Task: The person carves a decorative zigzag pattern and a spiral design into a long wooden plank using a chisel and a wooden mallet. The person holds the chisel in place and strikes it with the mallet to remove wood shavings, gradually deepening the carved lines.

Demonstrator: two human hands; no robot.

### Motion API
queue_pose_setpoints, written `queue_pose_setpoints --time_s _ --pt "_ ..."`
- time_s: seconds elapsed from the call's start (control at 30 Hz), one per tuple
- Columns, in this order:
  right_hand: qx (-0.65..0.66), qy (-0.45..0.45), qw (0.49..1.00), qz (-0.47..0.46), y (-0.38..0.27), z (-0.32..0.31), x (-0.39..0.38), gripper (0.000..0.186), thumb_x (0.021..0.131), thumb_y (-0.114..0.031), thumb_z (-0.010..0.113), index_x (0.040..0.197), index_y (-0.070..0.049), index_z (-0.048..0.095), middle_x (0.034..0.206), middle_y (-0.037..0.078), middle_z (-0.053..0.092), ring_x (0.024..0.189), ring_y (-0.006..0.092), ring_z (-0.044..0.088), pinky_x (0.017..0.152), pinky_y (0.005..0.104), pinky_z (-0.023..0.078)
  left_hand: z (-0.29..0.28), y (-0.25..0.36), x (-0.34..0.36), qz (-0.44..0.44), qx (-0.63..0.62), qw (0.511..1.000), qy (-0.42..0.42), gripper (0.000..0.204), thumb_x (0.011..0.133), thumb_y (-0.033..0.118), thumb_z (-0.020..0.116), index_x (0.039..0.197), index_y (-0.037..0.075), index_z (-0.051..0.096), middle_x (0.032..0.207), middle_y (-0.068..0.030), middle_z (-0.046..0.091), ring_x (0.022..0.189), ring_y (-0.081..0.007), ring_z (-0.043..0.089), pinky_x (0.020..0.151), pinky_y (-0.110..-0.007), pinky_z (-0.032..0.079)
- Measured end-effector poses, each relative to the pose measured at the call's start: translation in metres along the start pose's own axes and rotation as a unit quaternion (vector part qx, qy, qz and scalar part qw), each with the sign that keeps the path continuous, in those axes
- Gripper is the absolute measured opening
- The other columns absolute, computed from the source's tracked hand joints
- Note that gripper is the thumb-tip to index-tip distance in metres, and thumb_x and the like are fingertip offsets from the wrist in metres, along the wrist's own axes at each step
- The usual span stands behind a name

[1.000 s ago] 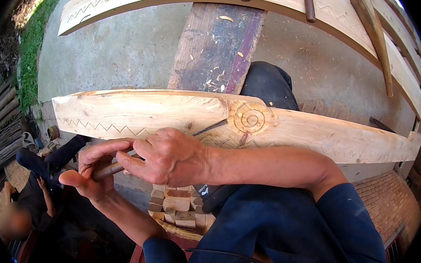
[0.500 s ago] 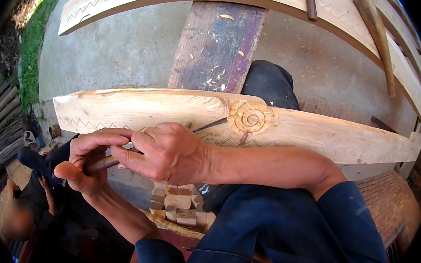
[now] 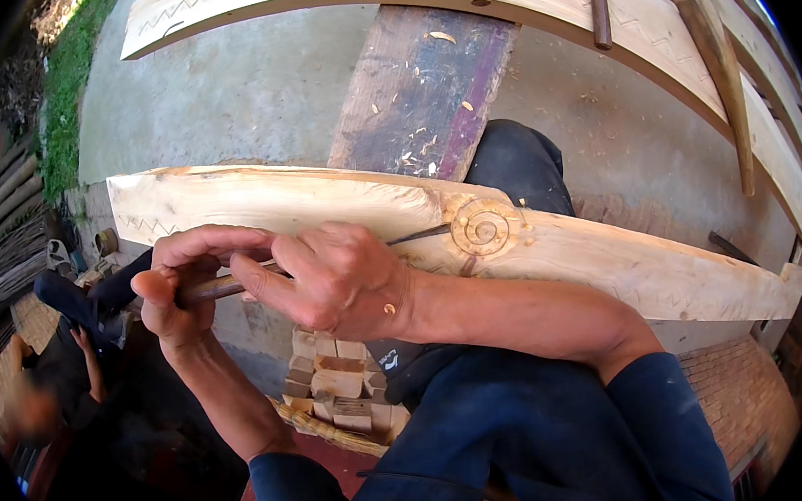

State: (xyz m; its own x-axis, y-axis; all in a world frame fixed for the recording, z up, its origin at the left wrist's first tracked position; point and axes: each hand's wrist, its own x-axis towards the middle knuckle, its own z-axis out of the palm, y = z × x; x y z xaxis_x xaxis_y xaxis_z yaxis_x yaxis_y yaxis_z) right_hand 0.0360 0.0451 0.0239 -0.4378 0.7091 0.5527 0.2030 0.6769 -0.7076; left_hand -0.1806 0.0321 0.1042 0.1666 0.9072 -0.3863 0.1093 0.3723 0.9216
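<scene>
A carving chisel lies across both hands, its wooden handle at the left and its dark metal blade pointing right. My left hand curls round the handle end, thumb sticking out. Farther forward, my right hand is closed round the tool, hiding the middle of it. The blade tip meets the left edge of a round spiral carving on a long pale timber beam. Small chips lie on the carving's rim, and one curled shaving clings to my right wrist.
Beyond lies a stained plank with shavings. Another pale beam at the back carries several tool handles and a wooden mallet. Cut wood blocks are stacked below my hands. A person sits at the left, near stacked poles.
My hands and the chisel have shifted slightly right in the picture, as has the beam. Fewer loose chips lie on the spiral now, and a shaving has appeared on my right wrist.
</scene>
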Motion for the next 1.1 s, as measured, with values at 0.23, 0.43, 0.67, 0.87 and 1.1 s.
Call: queue_pose_setpoints --time_s 0.23,0.43,0.67,0.87,1.1 --pt "0.028 -0.012 0.999 -0.045 -0.009 -0.001 -0.002 0.031 0.088 -0.014 0.075 0.117 -0.003 0.078 0.076 0.005 0.058 0.060 0.0168 0.065 0.052 0.0311 0.052 -0.011 -0.005 -0.030 0.041 -0.041 0.998 -0.021 0.136 0.080 0.106 0.043 0.120 -0.021 0.072 0.118 -0.0307 0.078 0.107 -0.0345 0.079 0.097 -0.040 0.063" --pt "0.039 -0.017 0.998 -0.045 -0.009 0.002 -0.004 0.030 0.088 -0.014 0.075 0.116 -0.003 0.078 0.077 0.006 0.060 0.060 0.0176 0.066 0.051 0.0316 0.053 -0.010 -0.013 -0.037 0.037 -0.016 0.999 0.019 0.138 0.077 0.110 0.039 0.114 -0.019 0.076 0.111 -0.0307 0.079 0.100 -0.0334 0.080 0.090 -0.040 0.064" --pt "0.050 -0.027 0.997 -0.045 -0.008 0.003 -0.005 0.029 0.088 -0.014 0.075 0.115 -0.003 0.077 0.076 0.006 0.060 0.060 0.0181 0.067 0.051 0.0324 0.053 -0.009 -0.013 -0.039 0.031 -0.002 0.999 0.024 0.137 0.077 0.109 0.040 0.112 -0.017 0.077 0.111 -0.0303 0.079 0.101 -0.0332 0.080 0.091 -0.040 0.064" --pt "0.043 -0.032 0.998 -0.042 -0.008 0.005 -0.005 0.030 0.087 -0.014 0.075 0.114 -0.003 0.077 0.077 0.006 0.060 0.060 0.0183 0.068 0.051 0.0323 0.054 -0.009 -0.011 -0.038 0.031 0.006 0.999 0.025 0.136 0.077 0.109 0.040 0.112 -0.017 0.077 0.112 -0.0309 0.079 0.102 -0.0339 0.080 0.091 -0.040 0.064" --pt "0.066 -0.029 0.997 -0.017 -0.008 0.008 -0.004 0.025 0.087 -0.012 0.074 0.111 -0.006 0.077 0.081 0.007 0.063 0.062 0.0184 0.070 0.053 0.0325 0.056 -0.003 -0.009 -0.032 0.019 -0.013 1.000 0.020 0.125 0.086 0.102 0.045 0.111 -0.016 0.077 0.115 -0.0323 0.078 0.100 -0.0334 0.080 0.091 -0.042 0.064"
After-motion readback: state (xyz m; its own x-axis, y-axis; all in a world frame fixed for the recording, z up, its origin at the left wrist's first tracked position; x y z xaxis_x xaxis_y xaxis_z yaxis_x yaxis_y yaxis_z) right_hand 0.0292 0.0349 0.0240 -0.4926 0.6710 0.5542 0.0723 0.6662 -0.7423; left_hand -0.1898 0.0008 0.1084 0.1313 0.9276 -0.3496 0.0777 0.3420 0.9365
